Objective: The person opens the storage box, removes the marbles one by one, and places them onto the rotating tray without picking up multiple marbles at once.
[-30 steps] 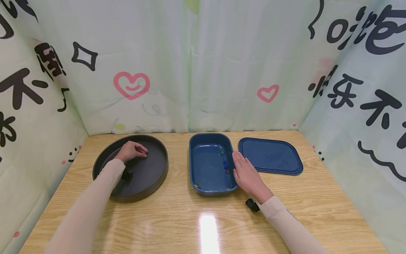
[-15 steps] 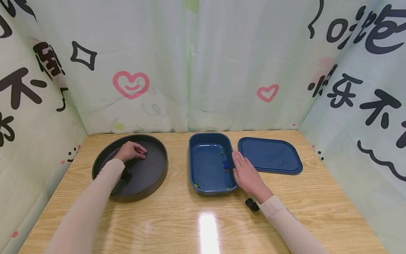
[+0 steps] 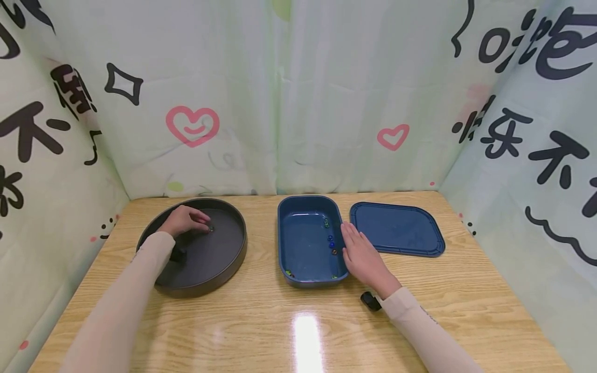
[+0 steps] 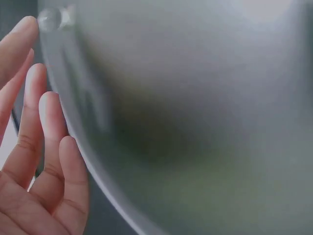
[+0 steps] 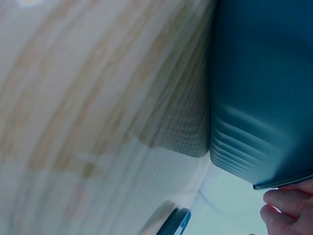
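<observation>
Inside a round dark pan [image 3: 228,254], my left hand [image 3: 184,220] hovers low with its fingers loosely bent. A small glassy marble [image 3: 211,228] lies on the pan floor just beyond the fingertips. The left wrist view has the clear marble [image 4: 50,19] right beside one fingertip, with the other fingers spread below; contact is hard to tell. My right hand [image 3: 366,259] rests with straight fingers along the right rim of a deep blue container [image 3: 294,243]. In the right wrist view, fingers [image 5: 288,203] touch that rim from outside. Blue marbles [image 3: 331,244] and several others lie inside the container.
A flat blue lid [image 3: 398,228] lies on the wooden table [image 3: 252,331], right of the container. A black wrist device [image 3: 370,301] sits under the right wrist. Printed curtains [image 3: 280,103] enclose the back and both sides.
My left hand has drawn slightly left, and the marble that was at its fingertips now lies visible on the pan floor. The right hand has stayed in place.
</observation>
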The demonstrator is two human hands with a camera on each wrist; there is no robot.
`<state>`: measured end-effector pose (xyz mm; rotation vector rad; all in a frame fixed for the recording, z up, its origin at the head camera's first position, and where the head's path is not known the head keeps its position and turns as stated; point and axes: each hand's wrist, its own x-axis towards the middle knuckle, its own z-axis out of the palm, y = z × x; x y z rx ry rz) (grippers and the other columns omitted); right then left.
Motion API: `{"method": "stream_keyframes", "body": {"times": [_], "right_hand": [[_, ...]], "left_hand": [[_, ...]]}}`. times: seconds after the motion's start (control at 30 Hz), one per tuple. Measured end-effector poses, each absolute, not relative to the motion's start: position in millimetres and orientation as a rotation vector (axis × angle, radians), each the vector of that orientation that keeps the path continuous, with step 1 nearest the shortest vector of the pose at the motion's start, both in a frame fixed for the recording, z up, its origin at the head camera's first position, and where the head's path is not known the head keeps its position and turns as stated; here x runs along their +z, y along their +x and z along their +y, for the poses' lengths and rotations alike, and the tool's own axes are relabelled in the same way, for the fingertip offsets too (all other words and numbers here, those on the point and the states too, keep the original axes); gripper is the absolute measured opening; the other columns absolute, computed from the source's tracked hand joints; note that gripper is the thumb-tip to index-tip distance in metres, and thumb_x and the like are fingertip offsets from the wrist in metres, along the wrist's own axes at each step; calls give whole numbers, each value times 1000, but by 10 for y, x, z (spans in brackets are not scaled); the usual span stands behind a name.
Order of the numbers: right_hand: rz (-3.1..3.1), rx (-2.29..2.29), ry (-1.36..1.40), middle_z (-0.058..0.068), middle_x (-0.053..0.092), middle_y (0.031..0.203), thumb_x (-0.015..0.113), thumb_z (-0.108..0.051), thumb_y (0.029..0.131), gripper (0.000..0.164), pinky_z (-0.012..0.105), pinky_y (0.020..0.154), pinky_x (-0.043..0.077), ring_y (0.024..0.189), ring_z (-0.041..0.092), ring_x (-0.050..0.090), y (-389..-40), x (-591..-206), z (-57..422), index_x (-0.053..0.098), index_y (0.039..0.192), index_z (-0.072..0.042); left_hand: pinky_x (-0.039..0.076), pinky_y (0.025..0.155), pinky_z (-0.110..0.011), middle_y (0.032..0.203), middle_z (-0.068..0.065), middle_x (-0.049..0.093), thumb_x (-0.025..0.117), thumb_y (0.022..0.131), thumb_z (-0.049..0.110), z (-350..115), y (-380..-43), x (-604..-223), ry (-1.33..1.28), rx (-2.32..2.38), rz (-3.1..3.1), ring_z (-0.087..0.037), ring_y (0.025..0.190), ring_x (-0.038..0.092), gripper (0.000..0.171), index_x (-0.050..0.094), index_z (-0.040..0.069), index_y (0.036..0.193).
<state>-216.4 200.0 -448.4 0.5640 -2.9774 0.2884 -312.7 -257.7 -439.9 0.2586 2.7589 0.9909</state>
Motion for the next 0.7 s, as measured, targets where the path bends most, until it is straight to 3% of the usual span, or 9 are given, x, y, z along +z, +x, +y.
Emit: {"method": "stream_keyframes", "body": {"times": [0.3, 0.7], "right_hand": [[-2978, 288, 557, 22, 27, 152, 44, -15, 97, 55, 51, 112, 27, 142, 34, 26, -2165, -4485, 1999, 26, 144, 7], [-2939, 338, 574, 24, 29, 150, 45, -13, 95, 55, 52, 111, 27, 141, 35, 28, -2152, -4485, 1998, 27, 143, 8]], "left_hand": [[43, 97, -48, 119, -21, 63, 68, 86, 16, -2502, -3119, -4108, 251, 1137, 2691, -36, 115, 54, 37, 63, -3, 118], [50, 81, -32, 113, -19, 67, 68, 86, 21, -2057, -3083, -3774, 360, 1299, 2654, -26, 97, 62, 35, 66, 3, 116]]}}
